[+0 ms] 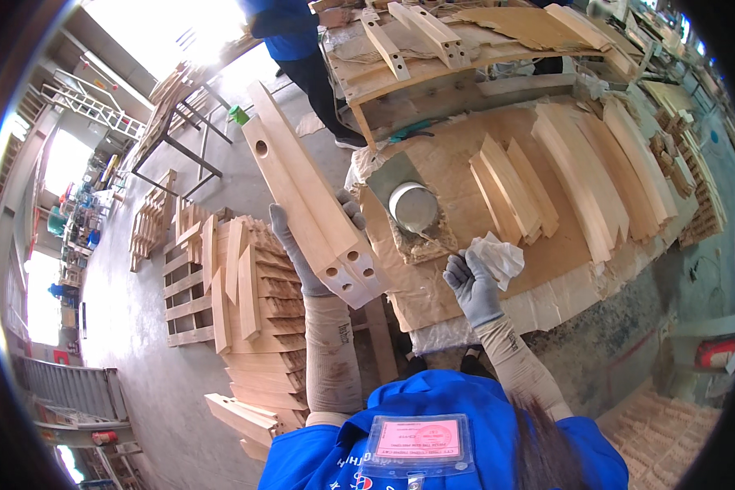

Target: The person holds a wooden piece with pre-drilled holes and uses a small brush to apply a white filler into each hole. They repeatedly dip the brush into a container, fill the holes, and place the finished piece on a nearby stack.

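Note:
My left hand, in a grey glove, is wrapped around a long pale wooden leg from below, its fingertips showing past the far side. The leg is tilted, with several dark round holes at its near end and one near its far end. My right hand, also gloved, has curled fingers at the end of a thin stick. That stick reaches toward a white round pot of pale paste, which stands on a smeared board. Beside the right hand lies a crumpled white cloth.
Curved wooden pieces and shorter ones lie on the paper-covered table. Stacked wooden parts rise at my left by a pallet. Beyond, a person in dark trousers stands by another workbench.

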Demonstrator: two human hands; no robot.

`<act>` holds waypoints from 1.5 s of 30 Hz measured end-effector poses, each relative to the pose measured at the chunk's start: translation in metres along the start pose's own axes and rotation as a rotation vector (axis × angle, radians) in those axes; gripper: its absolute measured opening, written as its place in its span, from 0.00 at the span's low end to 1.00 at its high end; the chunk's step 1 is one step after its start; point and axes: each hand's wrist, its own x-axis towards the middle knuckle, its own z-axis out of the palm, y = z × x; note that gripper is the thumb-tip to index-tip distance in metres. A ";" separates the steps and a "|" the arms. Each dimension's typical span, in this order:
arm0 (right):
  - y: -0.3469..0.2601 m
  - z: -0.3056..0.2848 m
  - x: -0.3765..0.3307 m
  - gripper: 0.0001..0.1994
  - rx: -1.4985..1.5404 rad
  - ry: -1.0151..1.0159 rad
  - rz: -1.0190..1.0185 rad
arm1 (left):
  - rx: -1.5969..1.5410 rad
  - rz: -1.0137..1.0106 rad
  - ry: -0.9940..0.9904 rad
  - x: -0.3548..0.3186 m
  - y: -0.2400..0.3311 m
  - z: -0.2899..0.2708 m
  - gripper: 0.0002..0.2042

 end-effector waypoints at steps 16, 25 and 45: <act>-0.110 0.139 -0.072 0.10 -0.319 -0.391 -0.276 | -0.066 -0.139 -0.015 0.016 0.003 0.015 0.33; -0.122 0.159 -0.087 0.10 -0.566 -0.472 -0.345 | -0.049 -0.196 -0.131 0.004 -0.006 0.057 0.28; -0.174 0.150 -0.094 0.03 -0.788 -1.071 -0.445 | -0.015 -0.205 -0.183 -0.017 -0.014 0.085 0.28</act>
